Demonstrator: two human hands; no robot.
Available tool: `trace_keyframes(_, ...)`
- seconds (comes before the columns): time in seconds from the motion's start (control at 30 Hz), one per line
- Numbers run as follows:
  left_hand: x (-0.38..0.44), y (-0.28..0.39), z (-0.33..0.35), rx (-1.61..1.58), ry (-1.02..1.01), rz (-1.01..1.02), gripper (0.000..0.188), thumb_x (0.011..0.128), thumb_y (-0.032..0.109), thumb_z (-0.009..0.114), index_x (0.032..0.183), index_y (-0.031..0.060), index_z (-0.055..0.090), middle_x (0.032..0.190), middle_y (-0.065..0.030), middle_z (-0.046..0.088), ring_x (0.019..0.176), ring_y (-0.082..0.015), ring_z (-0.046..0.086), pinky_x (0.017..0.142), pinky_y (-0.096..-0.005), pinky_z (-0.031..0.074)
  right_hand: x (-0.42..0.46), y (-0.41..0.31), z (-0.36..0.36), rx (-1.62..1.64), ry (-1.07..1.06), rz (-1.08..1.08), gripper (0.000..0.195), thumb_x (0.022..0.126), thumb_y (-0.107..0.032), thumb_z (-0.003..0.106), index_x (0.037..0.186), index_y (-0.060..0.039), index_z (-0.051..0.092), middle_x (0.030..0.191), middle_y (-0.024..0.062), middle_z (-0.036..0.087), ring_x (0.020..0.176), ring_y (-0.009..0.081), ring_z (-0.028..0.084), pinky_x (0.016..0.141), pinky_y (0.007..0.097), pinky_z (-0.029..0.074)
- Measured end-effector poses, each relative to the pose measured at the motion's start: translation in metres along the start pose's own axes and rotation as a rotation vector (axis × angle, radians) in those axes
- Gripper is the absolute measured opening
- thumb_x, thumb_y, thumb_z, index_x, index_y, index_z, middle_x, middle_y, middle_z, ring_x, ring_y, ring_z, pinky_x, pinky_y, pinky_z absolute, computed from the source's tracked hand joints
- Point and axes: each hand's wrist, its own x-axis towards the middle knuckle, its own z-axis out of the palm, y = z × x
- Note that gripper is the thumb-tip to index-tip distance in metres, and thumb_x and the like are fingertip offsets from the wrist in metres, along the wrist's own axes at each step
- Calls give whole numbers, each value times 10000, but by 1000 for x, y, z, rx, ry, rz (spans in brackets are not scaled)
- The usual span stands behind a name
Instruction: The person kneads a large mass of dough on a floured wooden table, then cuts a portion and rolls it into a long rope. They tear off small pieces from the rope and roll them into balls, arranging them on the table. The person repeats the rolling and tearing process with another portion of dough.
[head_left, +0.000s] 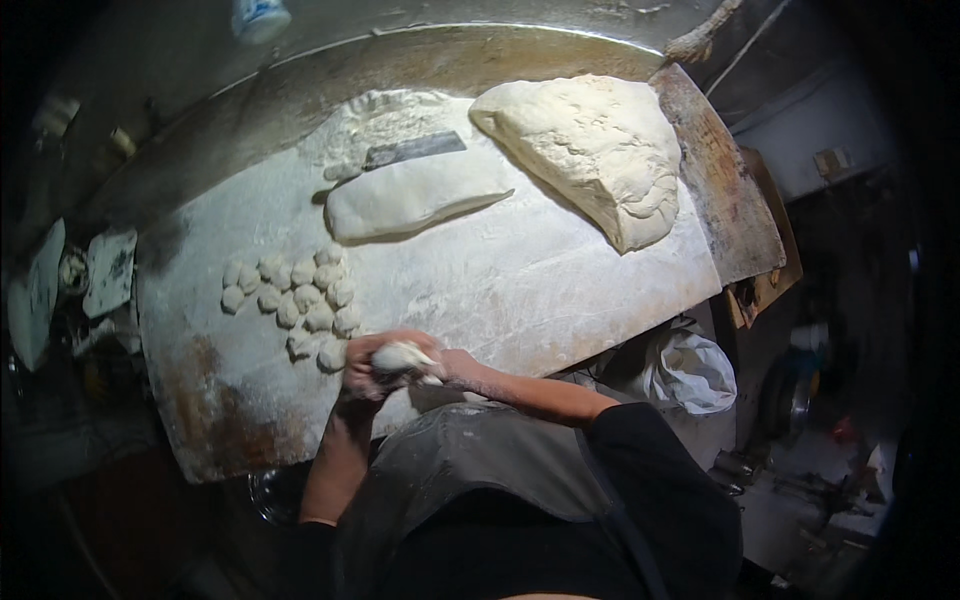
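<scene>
My left hand (367, 365) is wrapped around a piece of soft dough (403, 357) above the near edge of the floured work board (480, 300). Fingers of my right hand (461, 369) close on the dough's narrow end, though some are hidden or blurred. Just left of my hands lie several small dough balls (307, 298) in a loose cluster. Farther back is a long, flattened dough log (412, 199). Behind that log rests a flat metal blade (416, 149), its floury handle (343, 173) to the left. A big dough mass (592, 150) sits at the back right.
Loose flour (382, 116) is heaped at the back of the board. A stained wooden panel (716, 172) borders its right end. Below the right edge hangs a white plastic bag (690, 371). A brush-like tool (694, 46) lies at the top right. White dusty objects (110, 271) stand beyond the left edge.
</scene>
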Motion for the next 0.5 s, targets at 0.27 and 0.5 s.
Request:
trace_keyframes(0.27,7,-95,-48,1565,153,-221,449,783,113,746,1219,79,648,1296,-139,588,1206,-352,522,991,-443,438,-36,73,-244,791,830,187,97,858,-114,578,885,-33,624,812,60,614,685,152,573,600,285,483)
trace_keyframes(0.5,94,-84,-121,908,582,-251,362,869,133,697,1214,43,639,1128,-111,692,884,-216,685,765,-324,536,36,149,-273,598,1019,442,489,941,-161,594,1367,58,493,1213,156,628,1070,239,618,911,345,512)
